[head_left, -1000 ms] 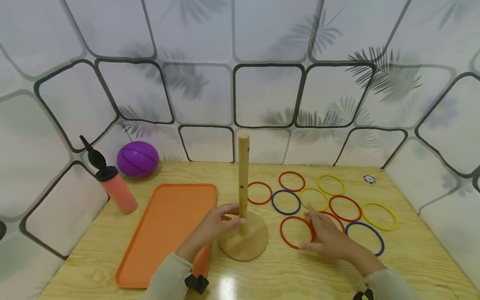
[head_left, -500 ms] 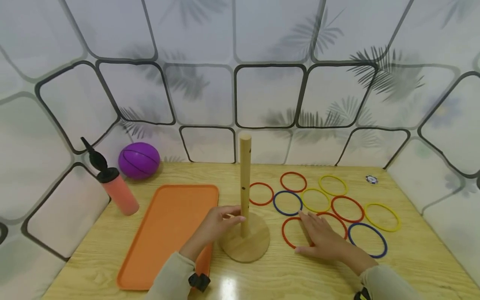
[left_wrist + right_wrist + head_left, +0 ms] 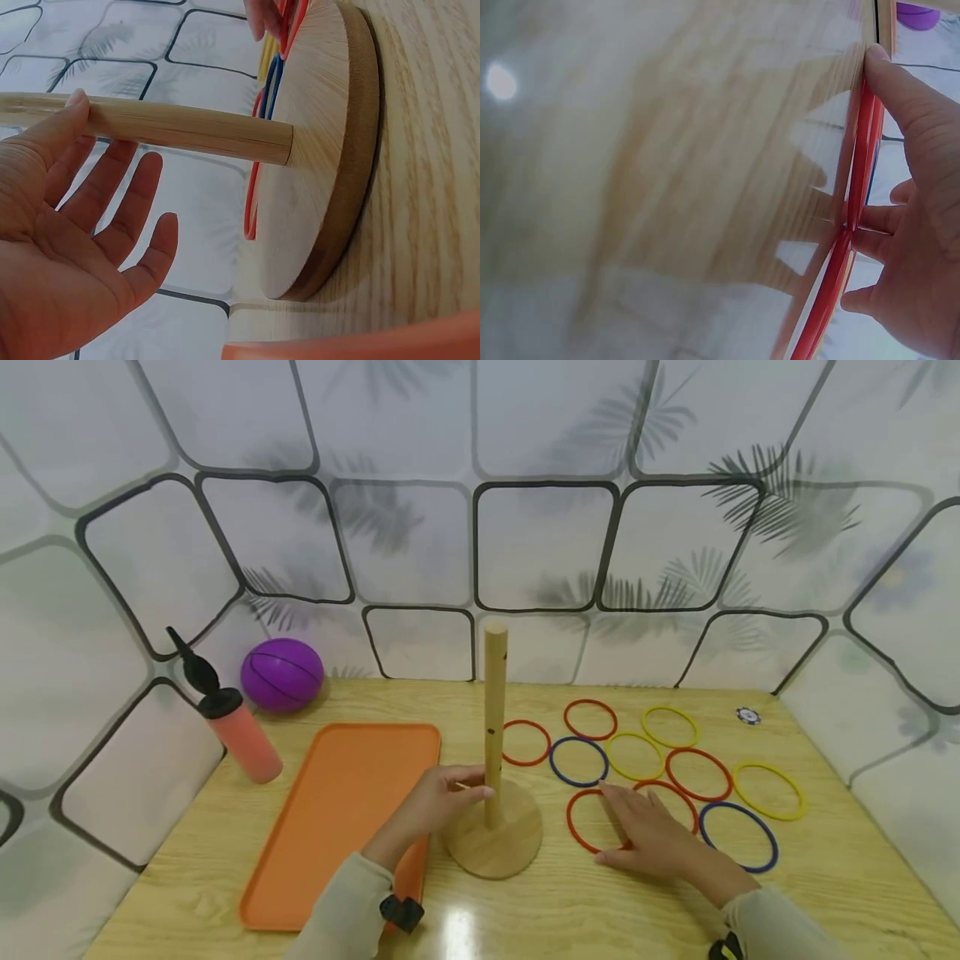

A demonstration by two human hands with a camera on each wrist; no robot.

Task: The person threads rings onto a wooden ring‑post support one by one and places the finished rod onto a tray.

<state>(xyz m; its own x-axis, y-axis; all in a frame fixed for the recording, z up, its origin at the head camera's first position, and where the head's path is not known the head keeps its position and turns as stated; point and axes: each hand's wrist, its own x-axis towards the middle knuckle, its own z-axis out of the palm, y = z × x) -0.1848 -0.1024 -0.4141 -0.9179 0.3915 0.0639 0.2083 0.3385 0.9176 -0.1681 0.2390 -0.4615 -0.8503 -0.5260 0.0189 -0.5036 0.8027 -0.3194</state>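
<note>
A wooden post (image 3: 495, 693) rises upright from a round wooden base (image 3: 510, 856) on the table. My left hand (image 3: 423, 817) holds the post low down, thumb (image 3: 67, 124) on one side and index finger behind; its other fingers are loosely bent away from the wood. On the right, my right hand (image 3: 652, 839) lies spread over a red ring (image 3: 568, 817), hiding its right part. In the right wrist view the thumb (image 3: 881, 64) is down at one end of that ring, with the other fingers along it farther off.
Several flat rings lie right of the post, among them a blue ring (image 3: 552, 764), a yellow ring (image 3: 802, 797) and another blue ring (image 3: 772, 843). An orange tray (image 3: 337, 810) is at left, behind it a pink pump (image 3: 251, 747) and purple ball (image 3: 283, 675). A chip (image 3: 748, 716) lies far right.
My right hand has shifted slightly left and down onto the front red ring. My left hand stays at the post. The head view has tilted a little.
</note>
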